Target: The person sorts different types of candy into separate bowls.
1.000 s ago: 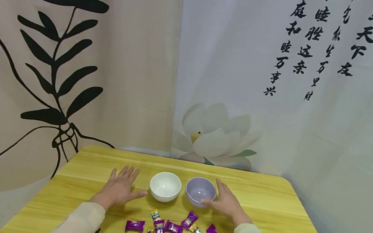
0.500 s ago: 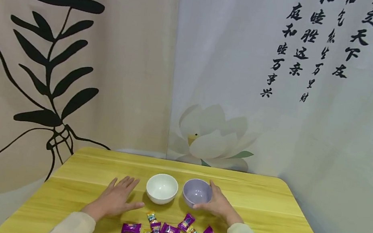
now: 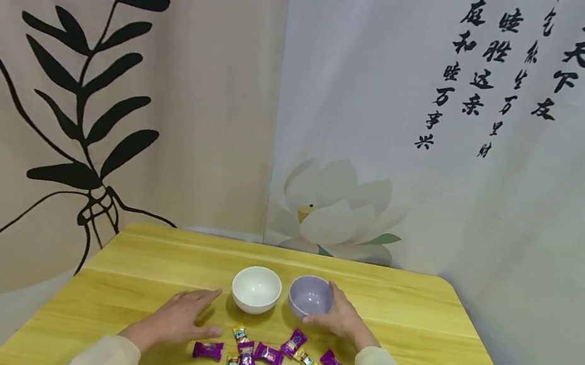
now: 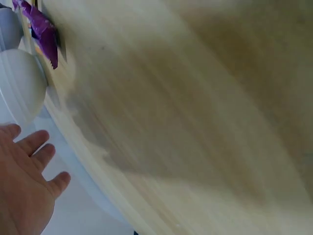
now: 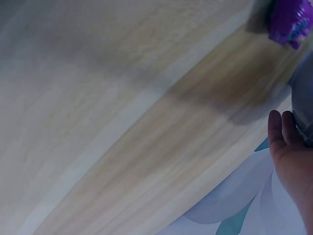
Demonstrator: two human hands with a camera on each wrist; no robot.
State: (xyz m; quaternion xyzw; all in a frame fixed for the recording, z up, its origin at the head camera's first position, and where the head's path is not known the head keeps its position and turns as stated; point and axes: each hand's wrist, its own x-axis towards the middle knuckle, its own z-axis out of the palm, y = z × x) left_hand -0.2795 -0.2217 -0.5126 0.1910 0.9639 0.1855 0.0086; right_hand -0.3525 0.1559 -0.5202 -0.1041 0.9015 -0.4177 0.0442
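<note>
— Two bowls stand mid-table, between far and near edges; why side by side?

— We judge each waits for its own sweets; our right hand cups the lilac bowl, fingers curled round its wall; the white bowl stands untouched.

— And the left hand?

— Fingers straight, flat on the wood beside the wrapped candies scattered toward the near edge.

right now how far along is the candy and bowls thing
Nothing looks done: the white bowl and the lilac bowl both show empty. In hand: the right hand cups the lilac bowl; the left hand lies open beside the candies. Left: every candy is on the table.
</note>
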